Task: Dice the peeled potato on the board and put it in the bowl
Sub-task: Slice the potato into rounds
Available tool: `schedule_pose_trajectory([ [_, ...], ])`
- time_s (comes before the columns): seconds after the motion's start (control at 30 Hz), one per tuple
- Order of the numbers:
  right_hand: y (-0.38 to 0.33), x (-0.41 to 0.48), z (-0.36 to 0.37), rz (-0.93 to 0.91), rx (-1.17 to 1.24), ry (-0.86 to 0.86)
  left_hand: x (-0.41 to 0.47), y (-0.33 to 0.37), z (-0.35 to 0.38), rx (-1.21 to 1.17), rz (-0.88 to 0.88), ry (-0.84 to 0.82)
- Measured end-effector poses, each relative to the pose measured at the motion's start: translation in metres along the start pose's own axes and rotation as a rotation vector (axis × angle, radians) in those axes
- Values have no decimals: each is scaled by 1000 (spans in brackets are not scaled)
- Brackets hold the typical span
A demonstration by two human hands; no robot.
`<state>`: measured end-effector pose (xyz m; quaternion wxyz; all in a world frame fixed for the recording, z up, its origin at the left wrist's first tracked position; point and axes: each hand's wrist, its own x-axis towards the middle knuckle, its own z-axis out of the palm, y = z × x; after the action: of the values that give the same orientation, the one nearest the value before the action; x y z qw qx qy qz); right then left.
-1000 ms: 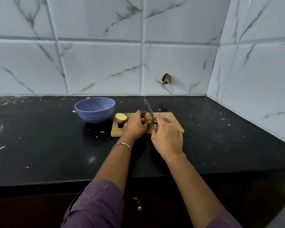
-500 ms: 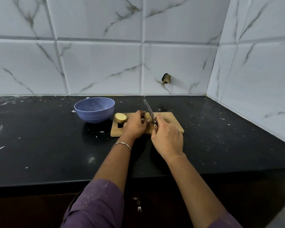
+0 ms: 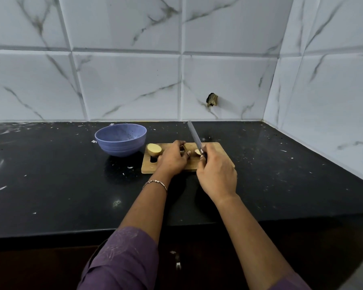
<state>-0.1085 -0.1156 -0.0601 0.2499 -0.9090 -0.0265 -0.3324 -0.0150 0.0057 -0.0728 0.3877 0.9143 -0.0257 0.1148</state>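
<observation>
Head view: the right hand [image 3: 217, 174] is wrapped tight around the knife [image 3: 194, 137], its blade over a potato piece [image 3: 197, 152] on the board [image 3: 222, 155]. The left hand [image 3: 172, 158] curls beside that piece; whether it grips anything, I cannot tell. A potato half [image 3: 154, 149] lies near the bowl [image 3: 121, 141].

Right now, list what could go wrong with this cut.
1. The left hand steadies the small pale potato piece right beside the grey-bladed knife in the right hand; its fingertips could get nicked.
2. The cut potato half sits near the left edge of the wooden board and might get knocked off.
</observation>
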Motion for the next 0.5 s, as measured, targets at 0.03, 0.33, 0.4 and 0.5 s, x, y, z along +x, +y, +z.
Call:
schedule_pose_trajectory([
  [0.03,0,0,0,-3,2,-6,1,0,0,-1,0,-3],
  [0.33,-1,-2,3,-20,-17,-86,2,0,0,3,0,-12],
  [0.4,-1,-2,4,-28,-31,-89,3,-1,1,6,-1,-13],
  [0.5,-3,-2,5,-31,-41,-95,4,-1,1,13,-3,-11],
])
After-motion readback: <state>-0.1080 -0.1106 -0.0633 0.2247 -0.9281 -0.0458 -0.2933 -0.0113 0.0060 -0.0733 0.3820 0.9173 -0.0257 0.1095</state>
